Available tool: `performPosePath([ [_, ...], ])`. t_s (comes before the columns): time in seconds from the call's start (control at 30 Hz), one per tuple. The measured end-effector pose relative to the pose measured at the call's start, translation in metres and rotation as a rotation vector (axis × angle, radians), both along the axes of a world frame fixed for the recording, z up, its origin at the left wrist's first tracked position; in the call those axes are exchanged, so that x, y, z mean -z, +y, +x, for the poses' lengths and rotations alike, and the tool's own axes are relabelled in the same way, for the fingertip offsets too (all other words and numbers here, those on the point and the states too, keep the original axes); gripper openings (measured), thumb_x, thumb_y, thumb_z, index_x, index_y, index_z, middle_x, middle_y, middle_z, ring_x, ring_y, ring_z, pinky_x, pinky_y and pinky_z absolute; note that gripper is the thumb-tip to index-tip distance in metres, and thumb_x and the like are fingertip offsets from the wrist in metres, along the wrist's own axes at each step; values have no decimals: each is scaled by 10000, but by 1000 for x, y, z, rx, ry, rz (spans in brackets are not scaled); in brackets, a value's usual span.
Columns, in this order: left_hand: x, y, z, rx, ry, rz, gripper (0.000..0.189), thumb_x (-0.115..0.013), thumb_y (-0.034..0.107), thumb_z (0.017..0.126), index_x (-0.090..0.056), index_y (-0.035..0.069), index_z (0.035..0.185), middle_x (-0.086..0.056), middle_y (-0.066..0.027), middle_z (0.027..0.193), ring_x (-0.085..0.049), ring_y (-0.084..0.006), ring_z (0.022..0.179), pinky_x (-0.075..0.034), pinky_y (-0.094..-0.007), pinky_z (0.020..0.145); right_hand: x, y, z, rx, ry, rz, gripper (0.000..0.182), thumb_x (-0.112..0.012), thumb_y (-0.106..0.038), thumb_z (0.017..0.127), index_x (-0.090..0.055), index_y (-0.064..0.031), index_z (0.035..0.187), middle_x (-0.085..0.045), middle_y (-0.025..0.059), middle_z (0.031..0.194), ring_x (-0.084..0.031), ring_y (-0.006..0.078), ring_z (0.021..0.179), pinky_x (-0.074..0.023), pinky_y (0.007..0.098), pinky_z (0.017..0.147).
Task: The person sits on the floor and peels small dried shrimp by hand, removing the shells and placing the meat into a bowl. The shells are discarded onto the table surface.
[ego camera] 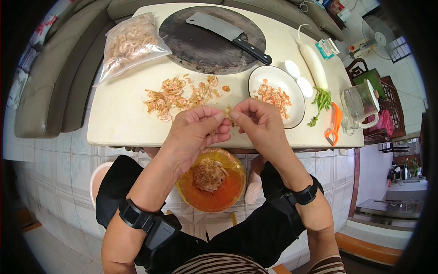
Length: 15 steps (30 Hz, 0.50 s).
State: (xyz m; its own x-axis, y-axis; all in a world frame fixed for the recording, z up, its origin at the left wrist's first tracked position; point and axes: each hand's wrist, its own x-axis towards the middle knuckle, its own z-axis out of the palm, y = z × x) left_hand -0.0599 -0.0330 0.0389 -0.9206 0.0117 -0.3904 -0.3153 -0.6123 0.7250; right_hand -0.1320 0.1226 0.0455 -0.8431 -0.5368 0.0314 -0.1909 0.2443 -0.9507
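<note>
My left hand (202, 125) and my right hand (258, 121) meet over the table's front edge, thumbs and forefingers pinching one small dried shrimp (228, 111) between them. The fingers hide most of it. Just beyond my left hand, a loose pile of dried shrimp (171, 96) with shells and feelers lies on the table. A white oval dish (297, 109) with a dark rim stands beside my right hand, holding peeled orange shrimp pieces (273, 97). Below my hands on the floor, an orange-yellow bin (214, 197) contains shells and scraps (208, 174).
A plastic bag of dried shrimp (131, 48) lies at the table's back left. On a round chopping board (205, 48) rests a cleaver (219, 27). Rightward are two white eggs (292, 69), a white radish (313, 63), an orange peeler (337, 120) and a clear jug (359, 99).
</note>
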Motion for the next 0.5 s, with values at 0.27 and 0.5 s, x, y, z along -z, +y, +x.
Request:
performPosePath([
  [0.27,-2,2,-2,-112,-1,-13,124,-561,80,887,-593,-24,947,-641,-110,873,-633,-158,781,-543,-267,749,0,-1,4,101,221,174,74,-587,-57,789,-591,15,807,-583,86,636,-553,169,584,-445,286,556],
  [0.5,2,2,-3,-110,10,-6,121,-558,73,887,-594,-28,945,-641,-113,872,-637,-163,786,-543,-268,755,-7,-4,6,62,155,156,119,-616,-60,800,-641,13,892,-638,114,711,-595,148,641,-468,268,591],
])
